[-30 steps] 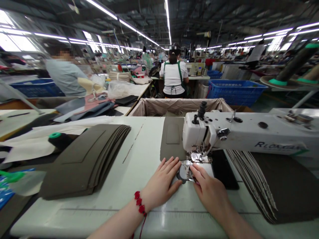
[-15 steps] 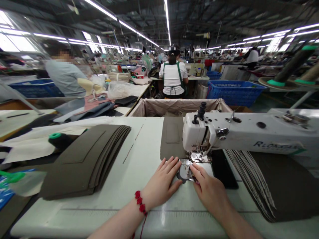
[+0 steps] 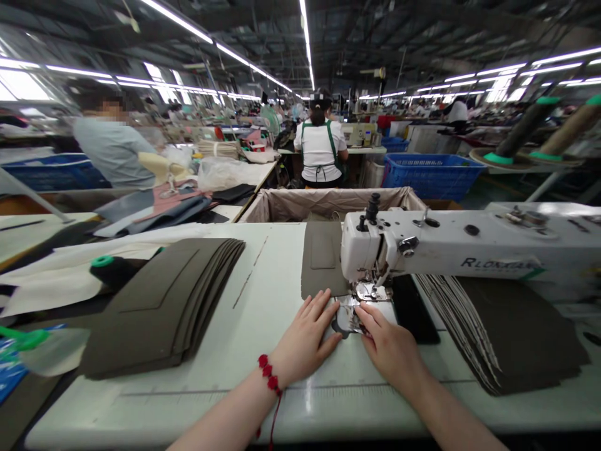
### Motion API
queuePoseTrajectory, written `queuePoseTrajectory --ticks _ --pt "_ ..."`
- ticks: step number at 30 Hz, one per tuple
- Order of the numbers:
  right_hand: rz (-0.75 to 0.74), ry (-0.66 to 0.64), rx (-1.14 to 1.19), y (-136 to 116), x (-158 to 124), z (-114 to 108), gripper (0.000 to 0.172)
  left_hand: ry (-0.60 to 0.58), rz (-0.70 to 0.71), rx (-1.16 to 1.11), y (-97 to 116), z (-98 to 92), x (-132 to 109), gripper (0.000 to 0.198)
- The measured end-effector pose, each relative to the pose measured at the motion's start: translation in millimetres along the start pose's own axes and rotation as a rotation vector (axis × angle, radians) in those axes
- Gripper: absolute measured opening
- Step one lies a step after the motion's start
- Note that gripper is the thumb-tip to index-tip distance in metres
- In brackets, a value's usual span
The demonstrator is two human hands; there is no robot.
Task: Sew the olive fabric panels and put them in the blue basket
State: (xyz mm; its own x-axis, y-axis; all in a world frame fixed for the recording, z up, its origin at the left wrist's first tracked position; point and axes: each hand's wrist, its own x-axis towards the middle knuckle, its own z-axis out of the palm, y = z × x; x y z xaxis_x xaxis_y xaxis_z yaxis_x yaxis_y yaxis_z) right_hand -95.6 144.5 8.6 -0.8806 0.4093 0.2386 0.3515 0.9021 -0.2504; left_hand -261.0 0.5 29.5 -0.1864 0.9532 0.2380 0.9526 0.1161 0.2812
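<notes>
My left hand (image 3: pixel 304 335) lies open and flat beside the glossy piece (image 3: pixel 346 318) at the presser foot (image 3: pixel 370 292), and my right hand (image 3: pixel 389 339) sits just across it, the hands apart; I can't tell whether the right fingers (image 3: pixel 361 316) are pinching. An olive panel (image 3: pixel 323 260) runs behind the sewing machine head (image 3: pixel 369 241). Stacked olive panels (image 3: pixel 164 307) lie left, more (image 3: pixel 511 332) right; a lined bin (image 3: pixel 328 205) lies beyond.

Sewing factory floor, seen from an operator's position. An industrial sewing machine (image 3: pixel 436 241) is mounted on the nearest bench (image 3: pixel 267 326), beside stacks of cut dark panels (image 3: pixel 164 307) and thread cones (image 3: pixel 526 128). Beyond it, long rows of further benches and machines run across a large hall under fluorescent tube lights (image 3: pixel 176 19), with blue plastic crates (image 3: pixel 429 176) and an aproned worker (image 3: pixel 319 150).
</notes>
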Motion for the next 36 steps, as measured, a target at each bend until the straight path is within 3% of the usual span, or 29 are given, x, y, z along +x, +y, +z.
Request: queuePoseTrajectory --ticks 5,11,15,20,22,25,27,29,32,36 --pt "0.009 0.014 0.004 -2 0 -3 0.048 0.015 -0.012 0.049 4 -0.8 0 0.065" --pt "0.039 -0.015 0.012 -7 -2 -9 0.046 0.173 -0.312 0.201 6 -20.9 0 0.052" --pt "0.041 -0.037 0.026 -7 2 -13 0.044 0.137 -0.309 0.269 -1 -17.3 -8 0.055" --pt "0.013 -0.065 0.092 -5 -10 -37 0.036 -0.002 -0.294 0.304 5 -10.8 -46 0.058" --pt "0.020 -0.056 0.213 -4 -30 -51 0.030 -0.026 -0.312 0.282 16 -13.6 -69 0.054" --pt "0.120 -0.041 0.470 -4 -71 -64 0.024 0.006 -0.315 0.192 38 -14.9 -97 0.031" --pt "0.242 -0.046 0.573 -4 -99 -65 0.027 0.039 -0.270 0.132 51 -12.3 -104 0.025" --pt "0.349 -0.052 0.607 -3 -123 -61 0.030 0.030 -0.190 0.119 58 -10.3 -101 0.034" --pt "0.434 -0.062 0.587 -3 -148 -54 0.029 -0.100 0.004 0.128 56 -15.5 -83 0.060" --pt "0.477 -0.046 0.527 -6 -165 -50 0.024 -0.265 0.205 0.055 43 -31.9 -55 0.059"
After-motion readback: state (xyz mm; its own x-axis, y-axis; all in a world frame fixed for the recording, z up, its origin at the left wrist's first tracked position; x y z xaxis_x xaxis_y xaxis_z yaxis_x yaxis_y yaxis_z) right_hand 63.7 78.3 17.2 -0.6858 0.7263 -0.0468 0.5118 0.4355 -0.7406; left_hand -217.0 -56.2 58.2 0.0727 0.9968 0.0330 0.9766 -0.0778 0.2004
